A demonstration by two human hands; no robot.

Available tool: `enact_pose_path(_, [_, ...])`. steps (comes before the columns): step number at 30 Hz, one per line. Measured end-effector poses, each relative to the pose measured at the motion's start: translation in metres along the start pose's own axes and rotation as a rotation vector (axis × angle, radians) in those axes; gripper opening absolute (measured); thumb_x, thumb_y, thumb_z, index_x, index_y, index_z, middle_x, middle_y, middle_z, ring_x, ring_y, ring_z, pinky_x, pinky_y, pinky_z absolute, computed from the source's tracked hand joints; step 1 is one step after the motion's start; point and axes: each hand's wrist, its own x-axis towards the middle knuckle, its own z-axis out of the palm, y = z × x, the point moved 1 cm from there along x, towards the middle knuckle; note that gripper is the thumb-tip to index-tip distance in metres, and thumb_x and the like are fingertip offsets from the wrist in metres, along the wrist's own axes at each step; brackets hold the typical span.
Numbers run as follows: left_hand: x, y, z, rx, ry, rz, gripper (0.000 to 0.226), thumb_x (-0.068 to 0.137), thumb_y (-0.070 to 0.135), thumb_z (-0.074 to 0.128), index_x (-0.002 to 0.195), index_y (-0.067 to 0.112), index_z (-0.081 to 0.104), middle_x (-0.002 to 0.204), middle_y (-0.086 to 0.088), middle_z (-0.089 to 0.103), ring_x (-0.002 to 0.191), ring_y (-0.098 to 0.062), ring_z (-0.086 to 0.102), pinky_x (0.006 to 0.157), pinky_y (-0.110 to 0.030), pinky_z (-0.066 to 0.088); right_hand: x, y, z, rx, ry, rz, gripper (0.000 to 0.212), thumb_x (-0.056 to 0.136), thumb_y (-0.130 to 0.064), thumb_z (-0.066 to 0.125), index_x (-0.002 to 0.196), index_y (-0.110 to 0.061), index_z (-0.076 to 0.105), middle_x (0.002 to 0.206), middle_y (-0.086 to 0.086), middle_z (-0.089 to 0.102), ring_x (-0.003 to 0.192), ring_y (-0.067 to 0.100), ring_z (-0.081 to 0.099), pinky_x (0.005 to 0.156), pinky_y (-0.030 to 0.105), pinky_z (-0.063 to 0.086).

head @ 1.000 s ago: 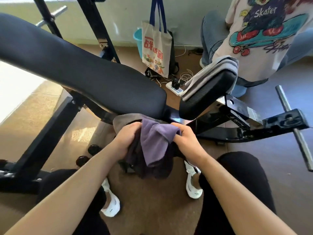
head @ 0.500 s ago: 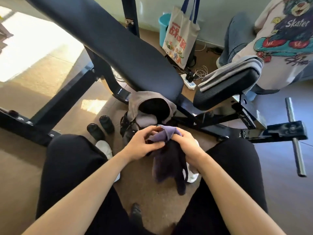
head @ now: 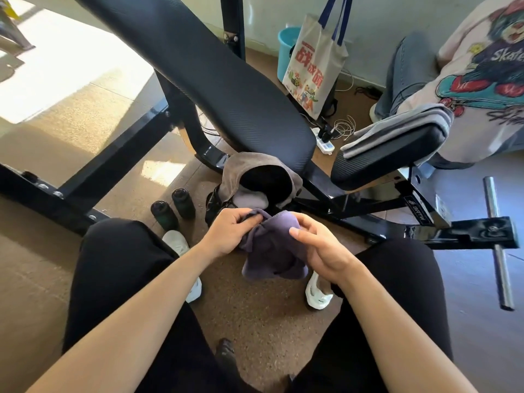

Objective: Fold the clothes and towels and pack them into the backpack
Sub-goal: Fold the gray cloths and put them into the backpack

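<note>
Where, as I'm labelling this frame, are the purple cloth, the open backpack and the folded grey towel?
purple cloth [head: 272, 251], head view, its hanging middle.
backpack [head: 249, 161], head view, grey rim above its opening.
folded grey towel [head: 402, 129], head view, top layer.

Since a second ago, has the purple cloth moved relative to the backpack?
Yes. The purple cloth has come away from the mouth of the backpack, back toward the camera; the mouth, covered before, now shows open beyond it.

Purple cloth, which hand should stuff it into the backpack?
Probably the left. The left hand has a grip on the bunched top of the purple cloth, just below the open backpack. The right hand holds the cloth's side, slightly farther from the opening.
</note>
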Motion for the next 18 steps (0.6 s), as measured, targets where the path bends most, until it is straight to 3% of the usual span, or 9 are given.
enact_pose_path(4, [0.003, -0.007, -0.001, -0.079, 0.14, -0.114, 0.028, 0.103, 0.017, 0.06, 0.084, 0.002, 0.075, 0.067, 0.001, 0.063, 0.065, -0.004, 0.053, 0.064, -0.022, 0.043, -0.004, -0.001, -0.01, -0.129, 0.041, 0.003, 0.037, 0.084, -0.02, 0.075, 0.113, 0.003, 0.07, 0.105, 0.024, 0.069, 0.098, 0.032, 0.066, 0.087, 0.043, 0.05])
enact_pose_path(7, [0.005, -0.014, -0.005, -0.129, 0.263, -0.185, 0.029, 0.101, 0.022, 0.063, 0.084, 0.001, 0.075, 0.071, -0.004, 0.064, 0.068, -0.009, 0.055, 0.064, -0.027, 0.044, -0.009, -0.002, -0.018, -0.249, 0.095, -0.016, 0.024, 0.082, -0.019, 0.079, 0.101, -0.006, 0.075, 0.096, 0.021, 0.071, 0.092, 0.029, 0.067, 0.084, 0.044, 0.051])
enact_pose_path(10, [0.007, -0.018, -0.006, -0.149, 0.303, -0.211, 0.029, 0.099, 0.022, 0.067, 0.076, 0.005, 0.074, 0.068, -0.001, 0.062, 0.067, -0.009, 0.054, 0.065, -0.029, 0.042, -0.01, -0.004, -0.026, -0.23, 0.184, -0.058, 0.02, 0.084, -0.016, 0.079, 0.095, -0.001, 0.072, 0.091, 0.017, 0.07, 0.087, 0.028, 0.065, 0.081, 0.043, 0.05])
enact_pose_path(12, [0.008, -0.02, -0.006, -0.046, 0.269, -0.159, 0.027, 0.097, 0.021, 0.069, 0.071, 0.012, 0.072, 0.064, 0.002, 0.061, 0.063, -0.007, 0.051, 0.065, -0.03, 0.041, -0.01, -0.006, -0.03, -0.151, 0.283, -0.102, 0.006, 0.093, -0.011, 0.069, 0.092, -0.006, 0.073, 0.091, 0.014, 0.071, 0.088, 0.027, 0.065, 0.084, 0.043, 0.051])
enact_pose_path(16, [0.01, -0.022, -0.008, 0.299, 0.166, -0.063, 0.005, 0.09, 0.023, 0.077, 0.086, 0.026, 0.079, 0.072, 0.012, 0.07, 0.067, -0.001, 0.061, 0.069, -0.025, 0.048, -0.01, -0.013, -0.034, -0.057, 0.412, -0.218, 0.019, 0.102, -0.01, 0.055, 0.1, -0.01, 0.074, 0.095, 0.01, 0.073, 0.091, 0.021, 0.068, 0.087, 0.033, 0.055])
enact_pose_path(18, [0.009, -0.027, -0.007, 0.484, 0.101, -0.059, 0.009, 0.087, 0.023, 0.077, 0.091, 0.03, 0.079, 0.081, 0.011, 0.074, 0.076, -0.008, 0.068, 0.075, -0.03, 0.053, -0.011, -0.016, -0.032, 0.0, 0.452, -0.262, 0.018, 0.103, -0.01, 0.053, 0.098, -0.009, 0.07, 0.09, 0.008, 0.071, 0.085, 0.018, 0.067, 0.081, 0.03, 0.056])
